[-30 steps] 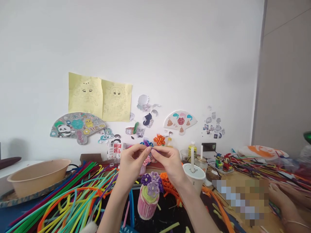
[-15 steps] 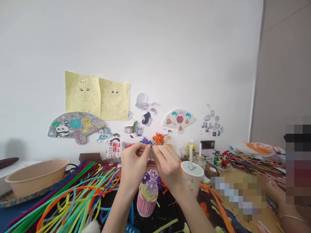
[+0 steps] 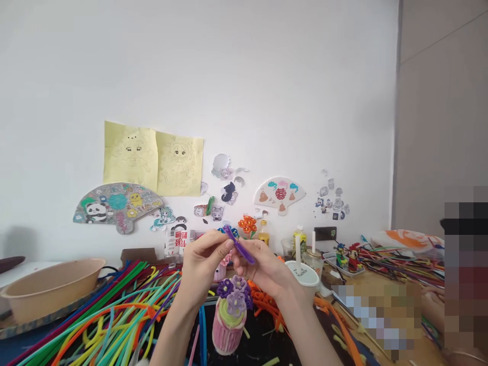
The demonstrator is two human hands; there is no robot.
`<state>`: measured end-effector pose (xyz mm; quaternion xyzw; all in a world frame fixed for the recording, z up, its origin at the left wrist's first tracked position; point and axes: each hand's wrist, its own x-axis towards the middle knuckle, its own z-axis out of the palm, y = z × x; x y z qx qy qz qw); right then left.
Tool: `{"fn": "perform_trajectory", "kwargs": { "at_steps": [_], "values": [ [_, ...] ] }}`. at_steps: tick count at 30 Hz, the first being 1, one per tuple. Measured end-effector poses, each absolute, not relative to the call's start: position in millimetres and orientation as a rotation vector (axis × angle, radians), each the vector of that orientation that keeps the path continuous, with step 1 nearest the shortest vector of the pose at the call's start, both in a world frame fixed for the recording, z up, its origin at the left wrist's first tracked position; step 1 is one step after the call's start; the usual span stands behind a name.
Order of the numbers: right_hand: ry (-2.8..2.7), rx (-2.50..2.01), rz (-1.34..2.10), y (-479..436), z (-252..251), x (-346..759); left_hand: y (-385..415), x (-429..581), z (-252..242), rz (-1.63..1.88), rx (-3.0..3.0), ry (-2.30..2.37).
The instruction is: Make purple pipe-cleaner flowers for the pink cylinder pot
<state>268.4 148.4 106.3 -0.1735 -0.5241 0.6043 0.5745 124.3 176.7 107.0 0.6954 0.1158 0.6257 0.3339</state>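
Between my two hands is a purple pipe cleaner [image 3: 244, 252], bent into a narrow shape and slanting down to the right. My left hand [image 3: 208, 259] pinches its upper end between thumb and fingertips. The fingers of my right hand [image 3: 263, 267] curl around its lower part from behind. Just below my hands stands a pink cupcake-shaped pot [image 3: 227, 333] with a light green top. Purple pipe-cleaner flowers [image 3: 235, 294] sit on that top. A second pink piece [image 3: 220, 272] is partly hidden behind my left hand.
Loose coloured pipe cleaners [image 3: 125, 310] cover the table's left side, by a tan basin [image 3: 53, 279]. On the right are a lidded paper cup [image 3: 305, 274], toy figures [image 3: 347, 255] and orange pipe cleaners [image 3: 267, 302]. Another person's arm [image 3: 434, 310] shows at far right, partly pixelated.
My hands have parted slightly and my right hand has turned, so the purple pipe cleaner now shows at length between them. The camera view has shifted a little, with the table things lower.
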Motion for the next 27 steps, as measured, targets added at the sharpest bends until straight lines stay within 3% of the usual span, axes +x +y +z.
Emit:
{"fn": "perform_trajectory", "kwargs": {
  "at_steps": [10, 27],
  "values": [
    [-1.223, -0.481, 1.352, 147.8, 108.5, 266.1, 181.1, 115.7, 108.1, 1.683, 2.011, 0.365],
    [-1.416, -0.734, 0.449, 135.7, 112.9, 258.7, 169.2, 116.8, 118.9, 1.637, 2.04, 0.694]
  ]
}}
